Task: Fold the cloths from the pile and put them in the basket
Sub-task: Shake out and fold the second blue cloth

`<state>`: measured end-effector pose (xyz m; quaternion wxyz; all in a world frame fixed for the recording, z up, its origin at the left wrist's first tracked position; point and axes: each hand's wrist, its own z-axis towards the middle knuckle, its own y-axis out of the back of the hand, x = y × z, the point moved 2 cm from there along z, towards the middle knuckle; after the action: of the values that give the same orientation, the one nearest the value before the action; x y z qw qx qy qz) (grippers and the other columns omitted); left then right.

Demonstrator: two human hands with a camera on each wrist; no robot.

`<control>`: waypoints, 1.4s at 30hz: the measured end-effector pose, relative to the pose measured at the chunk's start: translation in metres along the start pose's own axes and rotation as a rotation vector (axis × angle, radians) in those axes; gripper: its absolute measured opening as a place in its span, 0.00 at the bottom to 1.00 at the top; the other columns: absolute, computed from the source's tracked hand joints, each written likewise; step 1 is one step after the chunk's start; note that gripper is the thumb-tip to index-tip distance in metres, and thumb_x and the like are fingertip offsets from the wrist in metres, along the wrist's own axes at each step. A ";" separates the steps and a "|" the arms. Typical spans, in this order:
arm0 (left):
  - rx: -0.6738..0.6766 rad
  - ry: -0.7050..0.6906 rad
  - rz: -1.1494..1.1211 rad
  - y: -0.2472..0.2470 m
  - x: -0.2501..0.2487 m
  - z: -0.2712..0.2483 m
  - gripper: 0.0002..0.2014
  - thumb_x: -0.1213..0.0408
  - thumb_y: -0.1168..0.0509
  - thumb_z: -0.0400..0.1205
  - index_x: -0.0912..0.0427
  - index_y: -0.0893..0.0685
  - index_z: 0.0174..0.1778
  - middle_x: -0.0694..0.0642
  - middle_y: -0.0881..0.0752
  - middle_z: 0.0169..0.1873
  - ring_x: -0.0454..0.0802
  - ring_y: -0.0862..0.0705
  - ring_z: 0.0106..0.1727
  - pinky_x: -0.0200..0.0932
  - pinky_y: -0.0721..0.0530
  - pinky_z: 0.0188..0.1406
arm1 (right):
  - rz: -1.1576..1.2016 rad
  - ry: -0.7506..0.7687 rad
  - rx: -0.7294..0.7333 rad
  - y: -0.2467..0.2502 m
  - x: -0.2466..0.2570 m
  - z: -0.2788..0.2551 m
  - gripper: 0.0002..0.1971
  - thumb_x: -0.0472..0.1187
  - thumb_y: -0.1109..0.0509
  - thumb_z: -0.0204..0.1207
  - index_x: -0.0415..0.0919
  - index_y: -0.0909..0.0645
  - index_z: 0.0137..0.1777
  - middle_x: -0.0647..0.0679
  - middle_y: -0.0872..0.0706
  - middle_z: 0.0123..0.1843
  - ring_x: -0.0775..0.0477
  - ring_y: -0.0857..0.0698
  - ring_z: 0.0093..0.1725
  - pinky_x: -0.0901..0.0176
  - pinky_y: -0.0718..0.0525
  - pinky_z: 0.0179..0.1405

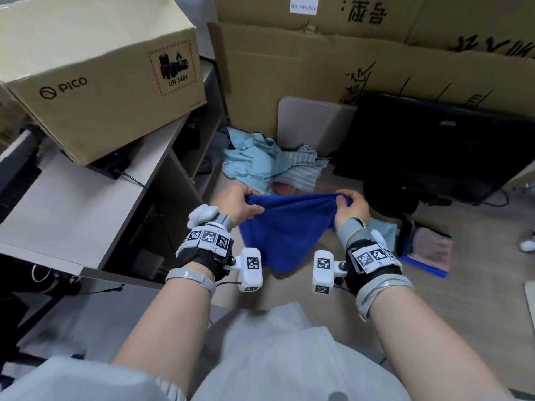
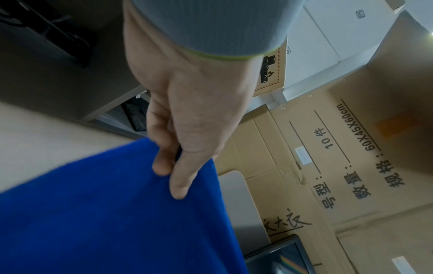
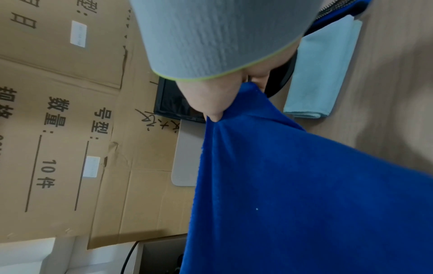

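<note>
A deep blue cloth point(image 1: 285, 230) hangs in the air in front of me, held by its upper edge. My left hand point(image 1: 241, 205) pinches its left corner, thumb over the fabric point(image 2: 105, 213). At the right corner my right hand point(image 1: 351, 205) grips the cloth point(image 3: 293, 185), bunched in the fingers. The pile point(image 1: 260, 163) of light blue and striped grey cloths lies on the floor beyond the hands. A dark blue basket point(image 1: 425, 250) with a pink folded cloth in it stands at the right, and a folded light blue cloth point(image 3: 321, 74) lies beside it.
A black monitor point(image 1: 434, 149) leans against flattened cardboard boxes point(image 1: 347, 62) at the back. A white shelf unit point(image 1: 95, 204) with a PICO carton point(image 1: 95, 73) on top stands to the left. A beige panel point(image 1: 312, 125) stands behind the pile. The floor is wood-coloured.
</note>
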<state>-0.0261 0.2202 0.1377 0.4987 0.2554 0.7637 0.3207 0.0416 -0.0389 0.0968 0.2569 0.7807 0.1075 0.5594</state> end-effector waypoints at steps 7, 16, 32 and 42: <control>0.018 0.129 -0.189 -0.002 0.011 0.012 0.12 0.73 0.30 0.67 0.55 0.27 0.30 0.53 0.24 0.25 0.52 0.24 0.26 0.41 0.24 0.28 | -0.171 -0.070 -0.007 0.001 0.005 0.004 0.08 0.49 0.32 0.78 0.50 0.15 0.52 0.47 0.12 0.47 0.37 0.15 0.50 0.58 0.22 0.47; -0.002 0.103 -0.326 0.007 0.019 0.037 0.16 0.72 0.35 0.68 0.58 0.10 0.49 0.55 0.12 0.27 0.54 0.13 0.34 0.46 0.13 0.44 | -0.141 0.039 -0.008 -0.002 0.034 0.016 0.07 0.46 0.35 0.80 0.50 0.19 0.55 0.45 0.12 0.50 0.37 0.15 0.51 0.55 0.21 0.50; -0.319 0.418 -0.578 -0.021 0.069 0.032 0.06 0.59 0.32 0.77 0.52 0.15 0.34 0.51 0.14 0.19 0.60 0.10 0.30 0.58 0.09 0.46 | -0.088 -0.159 -0.050 -0.002 -0.033 0.003 0.08 0.43 0.30 0.76 0.45 0.14 0.52 0.43 0.13 0.42 0.36 0.12 0.47 0.57 0.19 0.46; -0.448 0.262 -0.691 0.003 0.051 0.036 0.11 0.61 0.41 0.83 0.49 0.18 0.37 0.50 0.12 0.30 0.55 0.10 0.38 0.59 0.12 0.54 | 0.080 -0.095 -0.124 0.001 0.004 -0.006 0.09 0.47 0.33 0.78 0.46 0.14 0.52 0.47 0.12 0.40 0.42 0.14 0.43 0.48 0.14 0.52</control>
<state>-0.0121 0.2669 0.0985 0.5190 -0.1727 0.7725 0.3226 0.0375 -0.0361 0.1016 0.2870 0.7927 0.0291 0.5370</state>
